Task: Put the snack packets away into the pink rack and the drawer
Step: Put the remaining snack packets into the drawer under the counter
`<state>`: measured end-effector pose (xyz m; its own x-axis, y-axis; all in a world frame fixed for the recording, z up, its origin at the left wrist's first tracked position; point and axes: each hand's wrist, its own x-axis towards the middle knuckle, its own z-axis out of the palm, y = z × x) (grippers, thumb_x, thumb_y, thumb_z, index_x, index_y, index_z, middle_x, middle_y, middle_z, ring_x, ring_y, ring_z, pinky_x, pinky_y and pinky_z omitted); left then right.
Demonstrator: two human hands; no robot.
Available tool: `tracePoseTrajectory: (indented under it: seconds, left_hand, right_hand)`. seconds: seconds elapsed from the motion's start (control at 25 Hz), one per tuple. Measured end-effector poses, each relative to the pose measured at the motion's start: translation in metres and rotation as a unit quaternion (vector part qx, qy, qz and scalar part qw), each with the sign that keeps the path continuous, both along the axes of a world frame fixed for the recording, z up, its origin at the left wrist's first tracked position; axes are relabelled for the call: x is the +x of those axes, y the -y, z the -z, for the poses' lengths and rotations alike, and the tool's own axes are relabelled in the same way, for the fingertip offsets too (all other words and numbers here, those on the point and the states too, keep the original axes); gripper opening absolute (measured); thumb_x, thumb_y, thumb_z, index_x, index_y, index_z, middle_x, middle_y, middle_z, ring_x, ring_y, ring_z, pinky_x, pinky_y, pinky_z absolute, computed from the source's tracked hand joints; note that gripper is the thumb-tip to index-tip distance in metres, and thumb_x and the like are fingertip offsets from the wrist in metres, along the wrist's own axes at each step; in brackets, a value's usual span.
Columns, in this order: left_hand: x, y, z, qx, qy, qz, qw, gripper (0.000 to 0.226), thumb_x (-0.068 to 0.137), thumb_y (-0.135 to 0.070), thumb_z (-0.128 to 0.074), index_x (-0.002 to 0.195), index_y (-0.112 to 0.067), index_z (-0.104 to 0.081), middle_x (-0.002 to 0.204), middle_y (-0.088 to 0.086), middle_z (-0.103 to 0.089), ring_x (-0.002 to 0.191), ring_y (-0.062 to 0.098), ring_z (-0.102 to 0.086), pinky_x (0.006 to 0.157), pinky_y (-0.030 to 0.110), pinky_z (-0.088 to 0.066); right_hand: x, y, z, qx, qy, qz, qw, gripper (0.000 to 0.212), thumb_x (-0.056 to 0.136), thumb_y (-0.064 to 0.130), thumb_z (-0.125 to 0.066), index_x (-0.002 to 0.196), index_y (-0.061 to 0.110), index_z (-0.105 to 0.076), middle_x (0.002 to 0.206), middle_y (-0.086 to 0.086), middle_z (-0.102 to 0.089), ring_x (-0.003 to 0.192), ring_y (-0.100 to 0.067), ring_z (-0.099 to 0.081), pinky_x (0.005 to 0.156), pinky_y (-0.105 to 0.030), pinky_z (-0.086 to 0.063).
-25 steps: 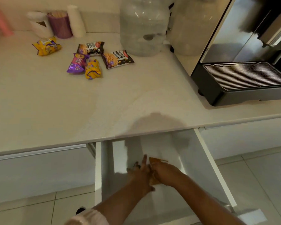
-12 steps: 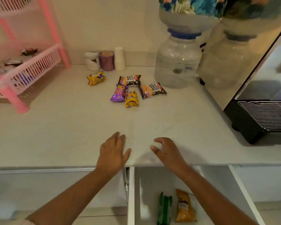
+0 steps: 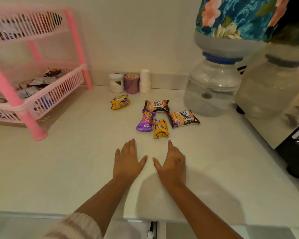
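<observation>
Crinkly snack packets (image 3: 155, 118) on smooth countertop (image 3: 76, 161)

A single head-worn view looked forward and steeply down from above the near edge of the tabletop (image 3: 59, 169), facing the back wall. It sat close: both forearms entered from the bottom of the frame, the left hand (image 3: 128, 163) and right hand (image 3: 171, 166) lying near the centre. The wide lens bowed the edges, pulling the pink rack (image 3: 41, 100) into the left margin and the water bottle (image 3: 212, 87) into the upper right. The snack packets (image 3: 155, 118) lay mid-frame, beyond the hands. The drawer (image 3: 160, 230) front barely showed at the bottom edge.
</observation>
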<state>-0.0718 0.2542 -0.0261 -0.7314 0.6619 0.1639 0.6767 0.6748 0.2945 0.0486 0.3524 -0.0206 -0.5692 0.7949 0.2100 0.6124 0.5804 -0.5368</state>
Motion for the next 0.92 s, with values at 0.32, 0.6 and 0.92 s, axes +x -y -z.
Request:
tracePoseTrajectory:
  seconds: [0.32,0.6,0.92]
  left_hand:
    - [-0.047,-0.049,0.004,0.052,-0.018,0.086,0.995,0.081,0.085,-0.059,-0.042,0.147,-0.027,-0.001,0.158,0.001,-0.004,0.143,0.022,-0.011,0.114,0.041,-0.014]
    - [-0.086,-0.093,0.003,0.04,-0.05,0.13,0.989,0.073,0.088,-0.055,-0.04,0.138,-0.05,0.014,0.158,0.003,0.003,0.143,0.029,0.008,0.114,0.046,0.002]
    - [-0.092,-0.111,-0.006,0.108,0.001,0.185,0.977,0.052,0.085,-0.036,-0.057,0.134,-0.024,-0.044,0.148,0.009,-0.03,0.119,0.03,-0.048,0.095,0.036,-0.043]
  right_hand:
    - [-0.047,-0.038,-0.006,0.082,0.061,-0.001,0.995,0.084,0.083,0.059,-0.05,0.147,0.024,-0.01,0.151,-0.007,-0.027,0.135,-0.024,-0.032,0.11,-0.048,-0.029]
    - [-0.073,-0.072,-0.002,0.142,-0.003,-0.045,0.989,0.075,0.081,0.051,-0.06,0.143,0.019,-0.031,0.146,-0.012,-0.038,0.126,-0.028,-0.045,0.097,-0.038,-0.043]
    - [-0.079,-0.079,-0.003,0.119,-0.032,-0.036,0.992,0.056,0.085,0.033,-0.06,0.137,0.02,-0.043,0.145,-0.01,-0.038,0.124,-0.028,-0.045,0.092,-0.037,-0.046]
